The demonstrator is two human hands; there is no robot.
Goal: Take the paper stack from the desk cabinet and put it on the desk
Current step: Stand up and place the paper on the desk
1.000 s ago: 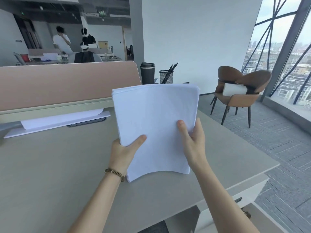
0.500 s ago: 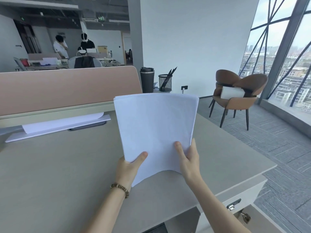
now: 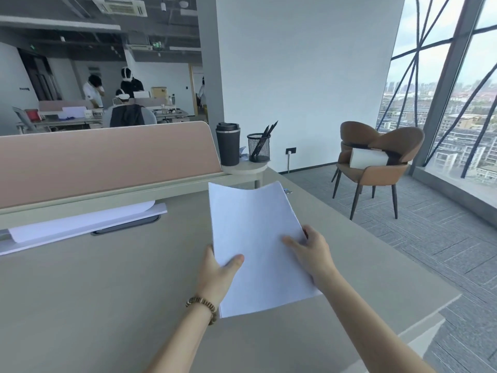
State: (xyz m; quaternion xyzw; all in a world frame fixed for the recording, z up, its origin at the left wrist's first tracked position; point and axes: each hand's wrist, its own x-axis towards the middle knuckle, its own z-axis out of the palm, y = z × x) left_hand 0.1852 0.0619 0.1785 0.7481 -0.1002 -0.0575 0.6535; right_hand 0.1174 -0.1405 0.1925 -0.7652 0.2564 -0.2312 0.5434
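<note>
A white paper stack (image 3: 255, 232) lies low over the beige desk (image 3: 94, 278), its far edge curled upward and its near edge close to the desktop. My left hand (image 3: 217, 273), with a beaded bracelet at the wrist, grips the stack's left edge, thumb on top. My right hand (image 3: 312, 251) holds the right edge, thumb pressed on the top sheet. I cannot tell whether the stack rests on the desk. The desk cabinet is out of view.
A pink partition (image 3: 107, 160) runs along the desk's far side, with a white folder and sheets (image 3: 80, 224) below it. A black cup (image 3: 228, 146) and a mesh pen holder (image 3: 258, 149) stand at the far right corner. A brown chair (image 3: 376, 162) stands by the window.
The paper stack has come down from upright in front of me to nearly flat over the desk. Both hands lowered with it and kept their grip.
</note>
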